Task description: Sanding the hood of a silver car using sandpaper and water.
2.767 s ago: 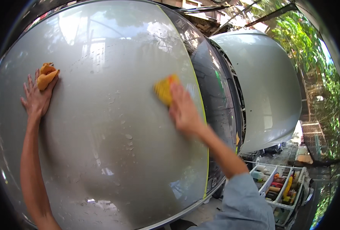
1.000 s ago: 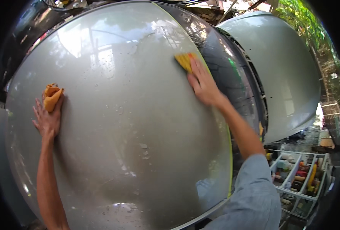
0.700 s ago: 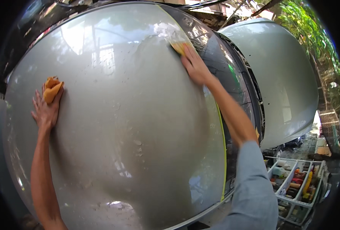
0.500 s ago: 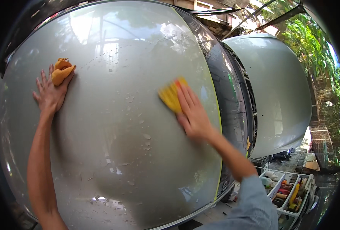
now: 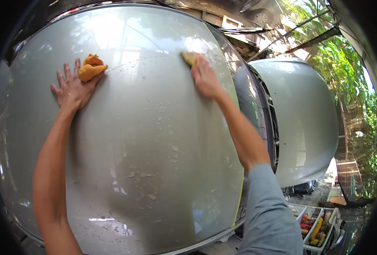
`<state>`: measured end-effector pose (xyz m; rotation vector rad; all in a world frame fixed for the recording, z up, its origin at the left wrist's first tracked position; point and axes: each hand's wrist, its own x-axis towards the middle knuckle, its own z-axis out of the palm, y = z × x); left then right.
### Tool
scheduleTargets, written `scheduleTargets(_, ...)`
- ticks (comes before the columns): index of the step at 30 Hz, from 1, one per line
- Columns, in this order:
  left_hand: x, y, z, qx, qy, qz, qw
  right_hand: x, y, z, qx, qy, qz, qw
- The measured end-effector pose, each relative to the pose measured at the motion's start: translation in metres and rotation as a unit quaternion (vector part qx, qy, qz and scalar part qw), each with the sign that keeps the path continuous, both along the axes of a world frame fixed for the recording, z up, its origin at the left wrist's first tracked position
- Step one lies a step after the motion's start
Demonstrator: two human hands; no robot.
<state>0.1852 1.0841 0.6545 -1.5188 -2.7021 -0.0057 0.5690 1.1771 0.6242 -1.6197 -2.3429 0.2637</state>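
My left hand lies on the wet silver car roof at left, fingers spread, with a crumpled orange cloth held at its thumb and index finger. My right hand is further right, near the yellow-taped roof edge, pressing a flat yellow pad to the surface, its fingers over the pad and slightly blurred. Water drops dot the lower middle of the roof.
A dark windscreen and silver bonnet lie to the right. A white divided crate of bottles and tools sits at lower right. Foliage and metal bars line the right; a parked car shows at top.
My right hand and pad have swept back and forth, most recently upward, away from me. My left hand stays on the roof with the cloth while the whole view has shifted.
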Motion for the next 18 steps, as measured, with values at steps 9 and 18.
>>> scheduleTargets(9,-0.043,-0.028,0.012,-0.019,0.016,0.032,0.999,0.006,-0.24,-0.009,-0.037,0.025,0.178,0.983)
scheduleTargets(18,-0.044,-0.026,0.0,-0.012,-0.003,0.021,1.0,0.006,-0.166,-0.025,0.019,0.025,0.108,0.994)
